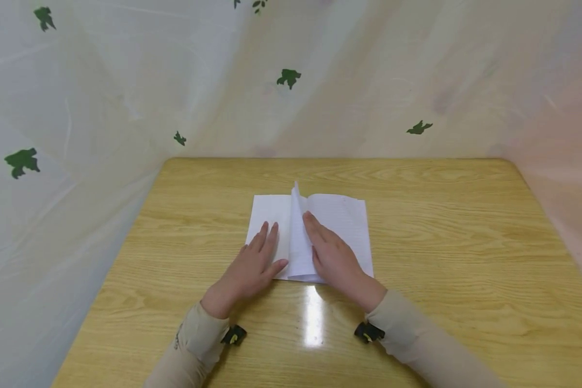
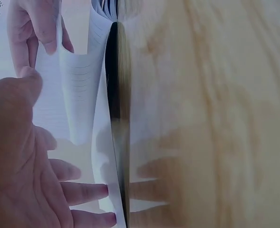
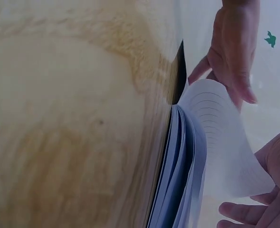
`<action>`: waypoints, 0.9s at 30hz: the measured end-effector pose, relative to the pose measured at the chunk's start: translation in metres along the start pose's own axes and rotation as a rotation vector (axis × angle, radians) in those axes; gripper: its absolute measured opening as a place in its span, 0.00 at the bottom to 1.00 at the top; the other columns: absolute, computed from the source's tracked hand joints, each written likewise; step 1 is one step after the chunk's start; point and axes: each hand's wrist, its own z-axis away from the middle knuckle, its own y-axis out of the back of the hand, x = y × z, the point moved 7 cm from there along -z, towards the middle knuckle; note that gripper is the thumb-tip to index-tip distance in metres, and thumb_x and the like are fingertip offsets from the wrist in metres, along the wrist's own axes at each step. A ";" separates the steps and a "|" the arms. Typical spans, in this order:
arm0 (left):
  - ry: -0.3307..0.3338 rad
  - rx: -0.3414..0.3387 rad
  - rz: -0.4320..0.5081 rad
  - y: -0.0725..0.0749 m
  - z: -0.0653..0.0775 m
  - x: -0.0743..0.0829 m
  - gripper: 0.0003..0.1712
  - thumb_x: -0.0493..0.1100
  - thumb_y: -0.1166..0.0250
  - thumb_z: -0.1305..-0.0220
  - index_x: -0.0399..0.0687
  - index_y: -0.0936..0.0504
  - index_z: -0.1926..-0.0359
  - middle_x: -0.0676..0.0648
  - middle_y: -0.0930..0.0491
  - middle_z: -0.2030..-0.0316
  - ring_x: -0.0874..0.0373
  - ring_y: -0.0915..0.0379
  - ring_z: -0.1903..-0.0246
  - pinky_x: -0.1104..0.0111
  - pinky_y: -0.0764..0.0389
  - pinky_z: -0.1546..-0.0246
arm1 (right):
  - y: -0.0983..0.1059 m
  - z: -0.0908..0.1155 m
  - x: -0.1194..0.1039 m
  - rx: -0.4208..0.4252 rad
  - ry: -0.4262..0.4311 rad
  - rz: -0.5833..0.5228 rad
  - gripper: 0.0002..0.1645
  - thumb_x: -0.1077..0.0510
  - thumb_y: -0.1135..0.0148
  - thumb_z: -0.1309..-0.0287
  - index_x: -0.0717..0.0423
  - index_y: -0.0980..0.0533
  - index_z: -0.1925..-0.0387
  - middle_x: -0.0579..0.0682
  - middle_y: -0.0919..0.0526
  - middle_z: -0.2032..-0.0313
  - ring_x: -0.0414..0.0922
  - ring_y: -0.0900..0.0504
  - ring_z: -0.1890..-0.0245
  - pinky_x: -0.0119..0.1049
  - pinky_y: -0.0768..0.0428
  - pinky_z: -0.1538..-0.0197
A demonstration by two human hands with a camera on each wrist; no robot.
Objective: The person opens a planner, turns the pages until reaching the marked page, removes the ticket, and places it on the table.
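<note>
An open notebook (image 1: 346, 229) with white lined pages lies on the wooden table, its bare left side (image 1: 271, 207) flat. Near its middle, a lined leaf (image 1: 298, 245) stands up from the spine and curves. My left hand (image 1: 252, 264) rests on the left side, fingers spread and mostly straight, thumb towards the spine. My right hand (image 1: 337, 258) is against the right side of the raised leaf, its fingers extended and close together. In the right wrist view, the leaf (image 3: 225, 147) bends in an arch, its free edge at the right hand (image 3: 273, 185).
The wooden table (image 1: 465, 242) extends around the notebook on all sides. A pale curtain (image 1: 349, 108) with green bird shapes hangs behind the table and along its sides. Dark wrist devices (image 1: 368, 332) sit by both sleeves.
</note>
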 end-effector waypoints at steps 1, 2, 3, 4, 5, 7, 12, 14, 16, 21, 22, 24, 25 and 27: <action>-0.006 0.009 0.012 0.001 0.000 0.001 0.46 0.63 0.55 0.27 0.47 0.65 0.22 0.36 0.63 0.24 0.39 0.55 0.28 0.41 0.40 0.36 | -0.002 0.000 -0.002 -0.008 0.006 0.005 0.41 0.72 0.42 0.45 0.68 0.42 0.29 0.62 0.36 0.31 0.58 0.28 0.39 0.48 0.28 0.39; -0.013 0.018 0.022 0.002 0.000 0.001 0.46 0.63 0.54 0.27 0.47 0.65 0.22 0.35 0.64 0.24 0.39 0.55 0.28 0.41 0.40 0.36 | -0.003 0.000 -0.003 -0.018 0.011 0.013 0.41 0.73 0.43 0.46 0.67 0.42 0.29 0.61 0.36 0.31 0.57 0.28 0.38 0.48 0.28 0.39; -0.017 0.024 0.028 0.003 0.000 0.002 0.46 0.63 0.54 0.27 0.47 0.66 0.23 0.35 0.65 0.24 0.39 0.57 0.27 0.43 0.41 0.35 | -0.005 0.000 -0.005 -0.034 0.018 0.021 0.42 0.74 0.44 0.46 0.67 0.42 0.29 0.61 0.36 0.31 0.57 0.28 0.38 0.48 0.28 0.38; -0.024 0.033 0.028 0.004 0.000 0.002 0.47 0.63 0.54 0.27 0.47 0.66 0.23 0.35 0.66 0.24 0.39 0.58 0.27 0.44 0.42 0.34 | -0.007 -0.001 -0.006 -0.055 0.026 0.023 0.42 0.75 0.45 0.46 0.67 0.43 0.29 0.61 0.36 0.31 0.57 0.29 0.37 0.48 0.29 0.38; -0.034 0.046 0.028 0.005 0.000 0.003 0.47 0.62 0.53 0.27 0.47 0.66 0.23 0.34 0.66 0.25 0.39 0.59 0.27 0.46 0.43 0.33 | -0.008 -0.001 -0.009 -0.082 0.033 0.022 0.42 0.75 0.46 0.47 0.67 0.43 0.28 0.61 0.37 0.30 0.57 0.31 0.36 0.48 0.30 0.37; -0.056 0.074 0.028 0.007 0.000 0.004 0.47 0.61 0.52 0.27 0.45 0.65 0.23 0.33 0.67 0.25 0.39 0.61 0.27 0.48 0.46 0.31 | -0.012 0.000 -0.012 -0.132 0.050 0.026 0.42 0.75 0.46 0.47 0.68 0.44 0.28 0.62 0.38 0.30 0.58 0.34 0.34 0.49 0.33 0.35; -0.085 0.122 0.029 0.009 0.000 0.004 0.48 0.59 0.50 0.27 0.45 0.67 0.23 0.32 0.70 0.25 0.39 0.66 0.26 0.50 0.52 0.29 | -0.024 -0.001 -0.021 -0.196 0.115 0.048 0.39 0.69 0.45 0.42 0.73 0.44 0.30 0.66 0.39 0.30 0.60 0.38 0.31 0.51 0.36 0.33; -0.091 0.128 0.033 0.010 0.000 0.005 0.47 0.60 0.51 0.27 0.47 0.67 0.23 0.32 0.72 0.25 0.39 0.67 0.26 0.50 0.52 0.30 | -0.028 -0.002 -0.024 -0.218 0.131 0.048 0.39 0.66 0.45 0.40 0.73 0.44 0.30 0.66 0.40 0.30 0.60 0.39 0.31 0.51 0.37 0.32; -0.093 0.132 0.043 0.010 0.000 0.005 0.47 0.62 0.52 0.27 0.51 0.67 0.22 0.33 0.74 0.25 0.38 0.68 0.27 0.48 0.50 0.30 | -0.032 -0.003 -0.026 -0.254 0.132 0.034 0.40 0.64 0.43 0.39 0.73 0.45 0.30 0.65 0.41 0.30 0.60 0.41 0.30 0.51 0.38 0.32; -0.101 0.153 0.052 0.011 0.001 0.005 0.44 0.67 0.55 0.29 0.58 0.59 0.22 0.34 0.74 0.25 0.33 0.66 0.28 0.43 0.45 0.34 | -0.038 -0.003 -0.030 -0.329 0.126 -0.045 0.41 0.60 0.42 0.38 0.72 0.47 0.29 0.66 0.46 0.28 0.60 0.45 0.28 0.52 0.40 0.31; -0.102 0.157 0.051 0.011 0.001 0.005 0.43 0.67 0.54 0.29 0.58 0.57 0.22 0.34 0.74 0.25 0.31 0.65 0.28 0.43 0.43 0.34 | -0.039 -0.003 -0.030 -0.338 0.128 -0.057 0.41 0.60 0.43 0.38 0.73 0.47 0.29 0.66 0.46 0.28 0.60 0.45 0.29 0.52 0.40 0.31; -0.099 0.156 0.052 0.011 0.000 0.005 0.43 0.67 0.54 0.29 0.57 0.54 0.22 0.34 0.74 0.25 0.30 0.66 0.28 0.42 0.42 0.35 | -0.042 -0.002 -0.031 -0.361 0.133 -0.066 0.41 0.59 0.44 0.36 0.74 0.47 0.30 0.68 0.46 0.29 0.60 0.45 0.29 0.52 0.41 0.31; -0.093 0.152 0.052 0.011 0.000 0.005 0.42 0.67 0.54 0.29 0.57 0.53 0.22 0.35 0.75 0.25 0.30 0.66 0.28 0.41 0.40 0.36 | -0.044 -0.001 -0.031 -0.374 0.135 -0.069 0.41 0.58 0.44 0.36 0.74 0.47 0.30 0.68 0.47 0.29 0.60 0.45 0.28 0.52 0.41 0.31; -0.079 0.146 0.054 0.011 0.000 0.004 0.41 0.66 0.52 0.29 0.55 0.49 0.23 0.36 0.77 0.25 0.30 0.68 0.28 0.40 0.37 0.39 | -0.047 0.000 -0.031 -0.400 0.137 -0.072 0.41 0.56 0.44 0.34 0.74 0.48 0.29 0.68 0.47 0.28 0.60 0.45 0.28 0.52 0.41 0.30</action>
